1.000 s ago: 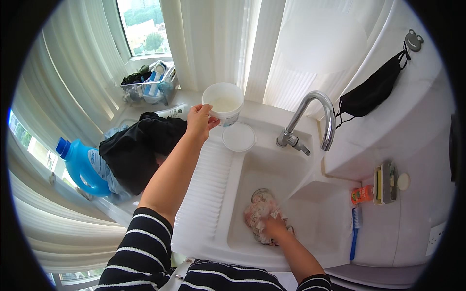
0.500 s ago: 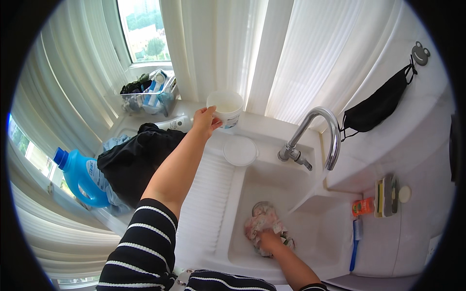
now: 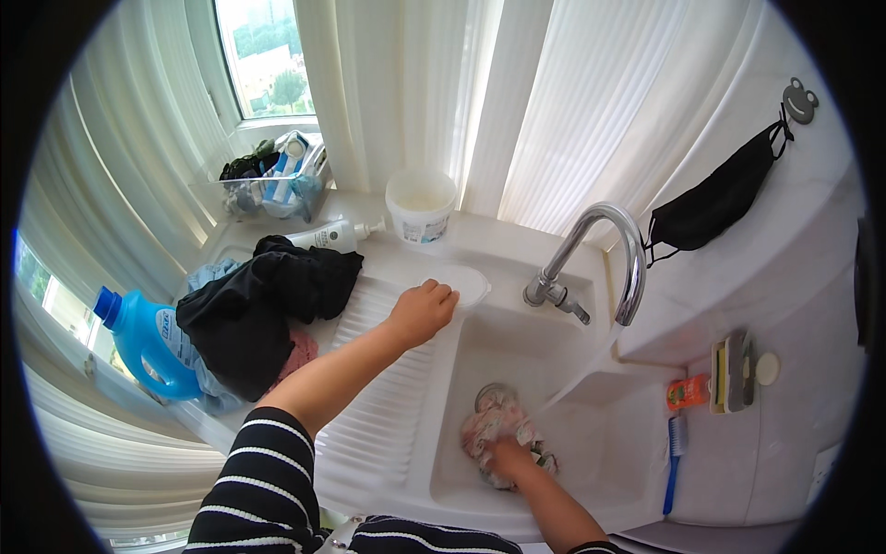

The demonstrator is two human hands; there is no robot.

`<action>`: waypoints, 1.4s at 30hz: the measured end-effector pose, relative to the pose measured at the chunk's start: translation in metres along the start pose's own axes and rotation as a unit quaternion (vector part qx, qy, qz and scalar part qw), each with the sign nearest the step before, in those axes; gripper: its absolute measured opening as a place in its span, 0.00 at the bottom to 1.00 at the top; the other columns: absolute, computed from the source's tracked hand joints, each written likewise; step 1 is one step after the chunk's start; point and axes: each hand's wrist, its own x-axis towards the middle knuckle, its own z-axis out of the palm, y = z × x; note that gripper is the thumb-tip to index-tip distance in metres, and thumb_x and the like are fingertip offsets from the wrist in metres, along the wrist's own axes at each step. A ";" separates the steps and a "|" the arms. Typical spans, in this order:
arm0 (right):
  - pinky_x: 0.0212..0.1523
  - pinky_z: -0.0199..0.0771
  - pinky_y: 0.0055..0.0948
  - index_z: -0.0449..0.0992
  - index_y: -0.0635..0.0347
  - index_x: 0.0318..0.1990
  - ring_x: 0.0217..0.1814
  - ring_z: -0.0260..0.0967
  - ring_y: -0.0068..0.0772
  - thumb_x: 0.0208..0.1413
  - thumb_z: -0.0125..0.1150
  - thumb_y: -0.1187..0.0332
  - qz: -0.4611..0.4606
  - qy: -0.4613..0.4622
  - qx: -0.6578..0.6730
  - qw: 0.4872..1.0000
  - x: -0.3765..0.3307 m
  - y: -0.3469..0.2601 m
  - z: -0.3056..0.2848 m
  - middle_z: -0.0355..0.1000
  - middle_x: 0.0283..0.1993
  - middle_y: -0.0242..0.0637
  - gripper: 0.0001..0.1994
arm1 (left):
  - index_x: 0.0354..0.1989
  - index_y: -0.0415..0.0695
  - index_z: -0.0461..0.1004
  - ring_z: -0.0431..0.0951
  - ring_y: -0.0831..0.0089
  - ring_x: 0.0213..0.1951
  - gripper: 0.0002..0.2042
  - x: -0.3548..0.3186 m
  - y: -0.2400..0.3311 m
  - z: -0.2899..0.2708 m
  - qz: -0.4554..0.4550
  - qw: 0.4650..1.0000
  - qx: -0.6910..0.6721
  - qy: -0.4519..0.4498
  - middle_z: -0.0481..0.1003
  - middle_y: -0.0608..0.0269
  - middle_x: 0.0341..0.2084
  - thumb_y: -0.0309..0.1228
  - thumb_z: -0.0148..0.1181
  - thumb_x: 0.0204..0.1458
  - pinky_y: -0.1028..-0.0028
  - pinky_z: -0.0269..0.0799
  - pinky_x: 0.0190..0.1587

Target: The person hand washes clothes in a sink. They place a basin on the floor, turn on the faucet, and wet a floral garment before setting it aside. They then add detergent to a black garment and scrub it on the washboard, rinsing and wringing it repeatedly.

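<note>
- left hand (image 3: 422, 311) lies on the white lid (image 3: 459, 284) at the top of the washboard (image 3: 383, 406), fingers curled over its near edge; whether it grips the lid or just rests on it, i cannot tell.
- right hand (image 3: 509, 455) is down in the basin (image 3: 591, 452), fingers closed into the wet cloth (image 3: 495, 429), which sits bunched over the drain near the basin's front wall.
- white tub (image 3: 421, 205) stands open at the back edge of the sink, well apart from the lid.
- black clothes (image 3: 263, 309) are heaped at the left edge of the washboard, beside a blue jug (image 3: 141, 340).
- risks, as i judge them: the lid sits close to the basin's rim, so a nudge could tip it into the water.
- wet fingers could slip on the smooth lid.
- the cloth over the drain could block it and let water rise.
- the heap could slide onto the wet ribs.
</note>
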 end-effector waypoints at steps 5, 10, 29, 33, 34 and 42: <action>0.55 0.62 0.64 0.71 0.45 0.59 0.64 0.60 0.48 0.50 0.59 0.59 0.004 -0.026 0.006 1.000 -0.003 -0.005 -0.013 0.67 0.58 0.44 0.25 | 0.32 0.38 0.75 0.76 0.56 0.26 0.09 0.071 -0.029 -0.064 -0.223 0.941 -0.197 0.163 0.74 0.50 0.24 0.33 0.61 0.55 0.64 0.69 0.30; 0.56 0.61 0.66 0.71 0.45 0.59 0.65 0.59 0.48 0.50 0.59 0.59 -0.003 -0.011 0.009 1.000 0.001 -0.001 -0.007 0.67 0.58 0.45 0.26 | 0.31 0.35 0.77 0.76 0.46 0.37 0.18 0.125 -0.126 -0.076 -0.412 0.889 -0.178 0.098 0.76 0.44 0.28 0.40 0.50 0.59 0.58 0.71 0.41; 0.59 0.57 0.69 0.69 0.47 0.60 0.69 0.52 0.49 0.49 0.62 0.60 0.011 -0.003 -0.035 0.999 -0.005 -0.006 -0.007 0.62 0.61 0.43 0.27 | 0.69 0.57 0.58 0.44 0.52 0.72 0.37 0.138 -0.101 -0.058 -0.285 0.943 0.086 -0.147 0.47 0.53 0.71 0.66 0.37 0.56 0.41 0.38 0.68; 0.61 0.62 0.57 0.73 0.45 0.57 0.71 0.49 0.51 0.46 0.67 0.62 0.115 0.028 0.009 0.993 -0.018 0.009 -0.036 0.59 0.65 0.42 0.27 | 0.63 0.47 0.65 0.52 0.48 0.69 0.31 0.118 -0.053 -0.067 -0.227 0.968 -0.001 0.110 0.57 0.51 0.67 0.56 0.47 0.59 0.40 0.43 0.66; 0.61 0.65 0.50 0.75 0.45 0.56 0.69 0.54 0.49 0.45 0.67 0.64 0.153 0.037 0.050 0.986 -0.009 0.027 -0.028 0.61 0.64 0.42 0.26 | 0.61 0.45 0.66 0.53 0.47 0.68 0.28 0.109 -0.026 -0.068 -0.172 0.972 -0.078 0.141 0.59 0.50 0.65 0.51 0.51 0.59 0.41 0.44 0.65; 0.55 0.71 0.40 0.76 0.57 0.52 0.54 0.70 0.44 0.44 0.64 0.67 -0.030 0.077 0.456 0.886 -0.025 0.080 -0.096 0.70 0.56 0.44 0.24 | 0.65 0.38 0.60 0.56 0.52 0.68 0.30 -0.057 0.159 -0.018 -0.353 0.747 -0.536 -0.174 0.58 0.44 0.65 0.48 0.49 0.62 0.61 0.51 0.67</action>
